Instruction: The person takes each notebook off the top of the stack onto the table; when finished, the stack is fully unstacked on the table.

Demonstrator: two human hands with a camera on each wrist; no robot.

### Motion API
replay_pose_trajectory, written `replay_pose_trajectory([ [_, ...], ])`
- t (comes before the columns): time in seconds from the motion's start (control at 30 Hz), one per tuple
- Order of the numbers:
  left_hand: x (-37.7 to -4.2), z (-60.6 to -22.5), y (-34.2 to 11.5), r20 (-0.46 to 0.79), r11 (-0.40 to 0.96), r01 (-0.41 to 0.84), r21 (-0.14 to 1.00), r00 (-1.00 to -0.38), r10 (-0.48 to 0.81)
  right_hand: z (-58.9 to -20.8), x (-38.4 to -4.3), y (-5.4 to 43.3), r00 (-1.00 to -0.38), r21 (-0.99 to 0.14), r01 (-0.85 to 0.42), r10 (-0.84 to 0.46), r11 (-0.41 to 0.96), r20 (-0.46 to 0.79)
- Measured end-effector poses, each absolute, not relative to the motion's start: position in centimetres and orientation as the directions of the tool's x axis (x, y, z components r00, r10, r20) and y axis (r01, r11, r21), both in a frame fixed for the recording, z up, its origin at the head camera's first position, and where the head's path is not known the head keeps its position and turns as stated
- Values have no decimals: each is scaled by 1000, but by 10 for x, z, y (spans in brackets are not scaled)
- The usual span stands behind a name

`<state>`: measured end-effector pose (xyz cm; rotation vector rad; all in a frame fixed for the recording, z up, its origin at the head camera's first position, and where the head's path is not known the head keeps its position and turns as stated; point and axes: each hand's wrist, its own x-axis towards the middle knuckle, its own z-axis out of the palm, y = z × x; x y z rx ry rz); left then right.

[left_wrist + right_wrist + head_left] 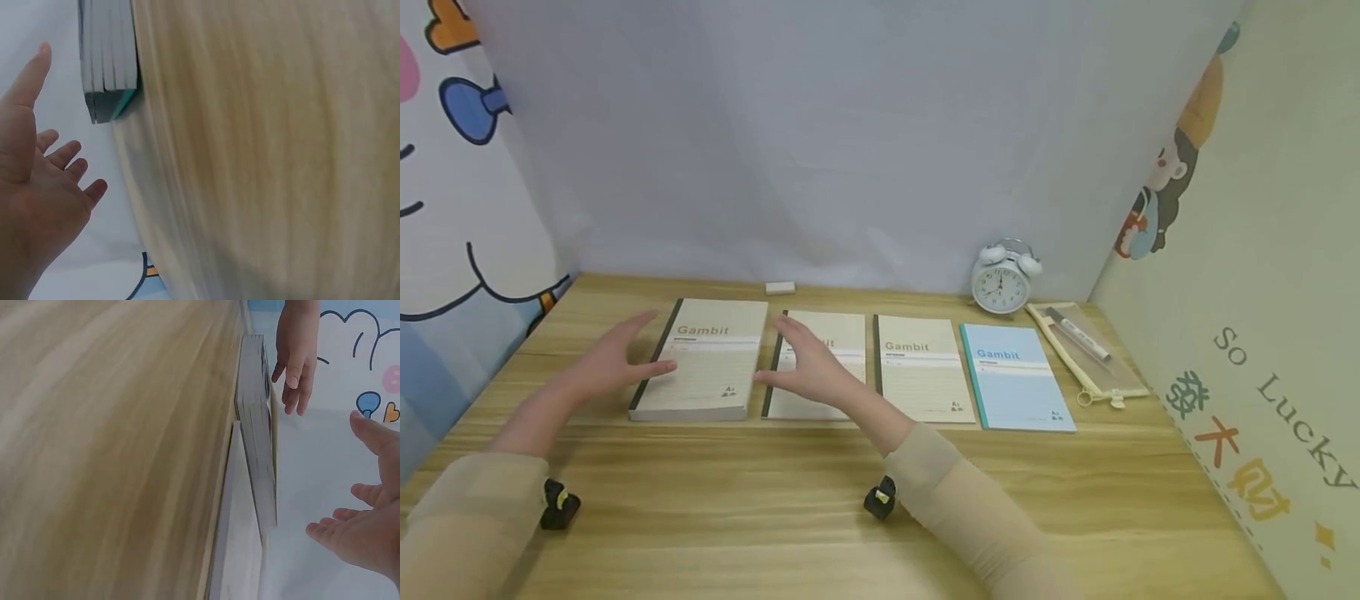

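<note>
A thick stack of cream notebooks (718,358) lies at the left of a row, the top one printed "Gambit" with a dark spine. In the left wrist view the stack (109,50) shows several layers, with a teal spine at the bottom. My left hand (606,358) hovers at its left edge, fingers spread and thumb over the cover. On the other side, my right hand (812,367) is above a second cream notebook (808,408), partly covering it, thumb and fingers apart near the stack's right edge. Both hands hold nothing; the right wrist view shows gaps between them and the stack (259,462).
Further right lie another cream notebook (925,375) and a light blue notebook (1018,379). A zip pouch (1120,375) with a marker (1078,333) is beside them. Behind stand a white alarm clock (1000,283) and a small white eraser (780,288). Cloth walls enclose the wooden table (737,517).
</note>
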<state>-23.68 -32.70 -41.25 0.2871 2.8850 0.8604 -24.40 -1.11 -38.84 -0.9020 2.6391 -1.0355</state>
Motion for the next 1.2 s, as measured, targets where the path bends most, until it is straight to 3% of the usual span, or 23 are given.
replay_pose_trajectory([
  [0.33, -243, -430, -345, -134, 840, 130, 527, -963, 233, -420, -255, -38, -800, -744, -390, -600, 543, -19],
  [0.7, -244, -436, -344, -149, 855, 131, 503, -961, 234, -431, -256, -58, -822, -650, -377, -562, 660, -95],
  [1.2, -247, -430, -341, -194, 834, 77, 547, -957, 216, -430, -254, -58, -822, -669, -364, -562, 648, -96],
])
